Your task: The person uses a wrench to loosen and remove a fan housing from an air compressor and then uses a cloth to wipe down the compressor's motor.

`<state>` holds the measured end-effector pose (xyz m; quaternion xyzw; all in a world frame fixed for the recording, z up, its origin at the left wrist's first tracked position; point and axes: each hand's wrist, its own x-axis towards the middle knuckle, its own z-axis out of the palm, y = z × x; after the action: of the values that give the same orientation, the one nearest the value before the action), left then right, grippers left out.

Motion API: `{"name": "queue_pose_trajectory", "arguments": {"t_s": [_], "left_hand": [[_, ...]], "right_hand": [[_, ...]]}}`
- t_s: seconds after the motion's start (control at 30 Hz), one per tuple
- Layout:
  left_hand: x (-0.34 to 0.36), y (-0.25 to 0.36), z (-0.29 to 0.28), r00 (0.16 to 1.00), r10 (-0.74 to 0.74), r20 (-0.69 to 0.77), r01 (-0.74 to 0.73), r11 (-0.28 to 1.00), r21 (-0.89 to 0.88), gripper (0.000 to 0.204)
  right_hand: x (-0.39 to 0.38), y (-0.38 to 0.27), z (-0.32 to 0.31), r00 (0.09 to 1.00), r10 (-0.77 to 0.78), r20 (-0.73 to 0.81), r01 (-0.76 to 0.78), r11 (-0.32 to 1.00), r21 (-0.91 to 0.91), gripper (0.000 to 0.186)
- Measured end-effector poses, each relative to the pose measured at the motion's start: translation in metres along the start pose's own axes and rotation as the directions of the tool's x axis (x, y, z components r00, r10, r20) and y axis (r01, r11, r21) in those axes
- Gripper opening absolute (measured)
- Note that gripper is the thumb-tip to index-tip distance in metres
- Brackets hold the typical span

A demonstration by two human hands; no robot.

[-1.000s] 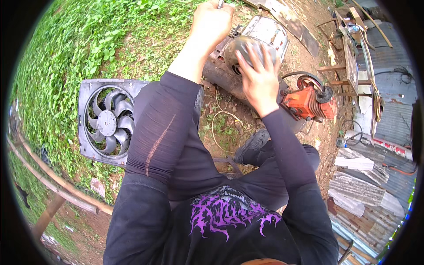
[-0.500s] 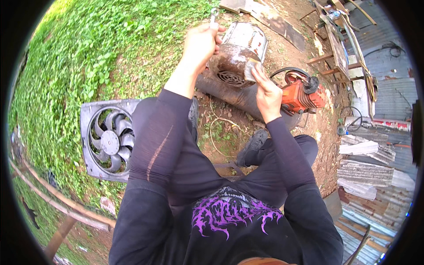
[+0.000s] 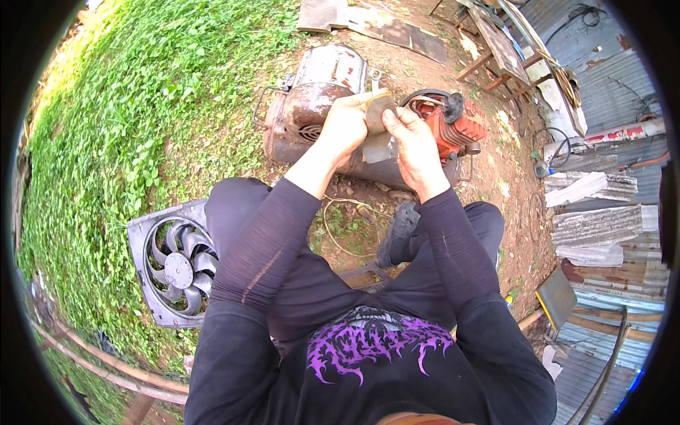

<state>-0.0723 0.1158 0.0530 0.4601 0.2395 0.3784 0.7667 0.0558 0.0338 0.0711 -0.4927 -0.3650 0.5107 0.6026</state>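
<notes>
From the head camera, your left hand (image 3: 345, 127) and right hand (image 3: 413, 138) meet at twelve o'clock, just above centre. Both have fingers closed on a small brownish sheet (image 3: 379, 127), pinched from either side. Its long axis runs roughly twelve to six, upper end toward the rusty motor (image 3: 319, 92). An orange engine (image 3: 457, 124) sits just beside it at two o'clock. A grey fan (image 3: 173, 262) lies at eight o'clock, beside your left knee.
</notes>
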Motion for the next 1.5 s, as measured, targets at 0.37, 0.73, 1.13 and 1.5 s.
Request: {"name": "queue_pose_trajectory", "arguments": {"t_s": [0.37, 0.73, 1.13, 1.5], "left_hand": [[-0.038, -0.065, 0.04, 0.98, -0.002, -0.197, 0.007, 1.0, 0.022, 0.032], [-0.02, -0.05, -0.055, 0.654, 0.756, 0.024, 0.074, -0.095, 0.993, 0.062], [-0.019, -0.037, -0.034, 0.8, 0.6, 0.011, 0.003, -0.022, 1.0, 0.035], [0.005, -0.039, -0.021, 0.785, 0.619, 0.015, 0.11, -0.163, 0.98, 0.039]], "right_hand": [[-0.016, 0.044, -0.06, 0.99, 0.105, -0.097, -0.118, 0.982, -0.144, 0.028], [-0.023, 0.057, -0.141, 0.986, 0.166, 0.002, -0.143, 0.859, -0.492, 0.027], [-0.033, 0.044, -0.163, 0.971, 0.237, 0.023, -0.078, 0.408, -0.909, 0.046], [-0.039, 0.039, -0.143, 0.927, 0.364, 0.088, -0.042, 0.336, -0.941, 0.046]]}}
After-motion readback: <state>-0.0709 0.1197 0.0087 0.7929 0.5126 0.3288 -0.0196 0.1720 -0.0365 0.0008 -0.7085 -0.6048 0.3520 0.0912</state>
